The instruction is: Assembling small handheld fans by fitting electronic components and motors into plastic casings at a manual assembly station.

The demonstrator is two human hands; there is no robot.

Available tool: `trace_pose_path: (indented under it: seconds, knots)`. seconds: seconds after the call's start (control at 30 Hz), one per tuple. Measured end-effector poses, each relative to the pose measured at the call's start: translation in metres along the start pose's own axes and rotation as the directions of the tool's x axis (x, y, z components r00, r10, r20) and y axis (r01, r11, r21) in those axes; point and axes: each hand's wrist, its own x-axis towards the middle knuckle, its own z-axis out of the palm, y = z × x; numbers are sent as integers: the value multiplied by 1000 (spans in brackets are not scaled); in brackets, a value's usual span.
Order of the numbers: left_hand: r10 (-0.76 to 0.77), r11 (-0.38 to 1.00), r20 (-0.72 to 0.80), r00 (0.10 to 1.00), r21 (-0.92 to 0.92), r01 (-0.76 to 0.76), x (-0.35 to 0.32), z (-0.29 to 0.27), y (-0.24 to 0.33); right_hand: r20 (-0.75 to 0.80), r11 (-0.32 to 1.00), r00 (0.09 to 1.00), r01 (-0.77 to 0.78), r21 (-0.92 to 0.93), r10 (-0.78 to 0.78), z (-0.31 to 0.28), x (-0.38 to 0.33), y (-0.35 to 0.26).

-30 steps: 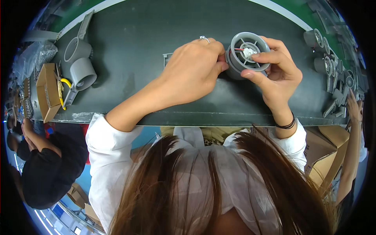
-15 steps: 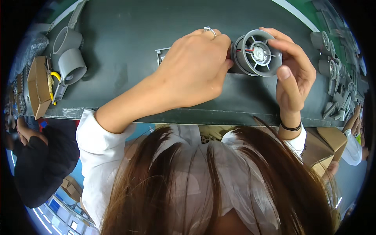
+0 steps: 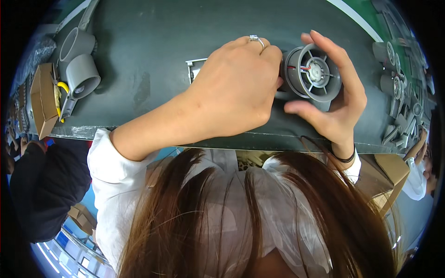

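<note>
A grey round fan housing with a spoked centre and red wires faces up at the middle right of the bench. My left hand is closed in a fist just left of it, wrapped around what appears to be the housing's handle. The handle's pale squared end shows past the back of that hand; the rest is hidden. Around the right side of the housing curves my right hand, thumb and fingers spread apart. Its thumb lies below the ring and its fingertips reach above it; whether they touch cannot be told.
At the left of the dark green bench stand two grey cylindrical housings, a cardboard box and a yellow-handled tool. Several grey fan parts lie along the right end. A co-worker in black is at lower left.
My right hand has turned around the housing, its thumb swinging from the right side to below the ring. The housing and my left hand have shifted slightly right.
</note>
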Motion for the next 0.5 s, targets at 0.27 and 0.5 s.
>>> trace_pose_path:
  seconds: [0.27,0.5]
  knots:
    - [0,1000,39,999,21,-1,-5,-1,1,-42,998,998,-52,-22,51,2,-6,1]
    - [-23,999,49,999,24,22,-8,-6,5,-165,1000,986,30,1,-29,10,-3,4]
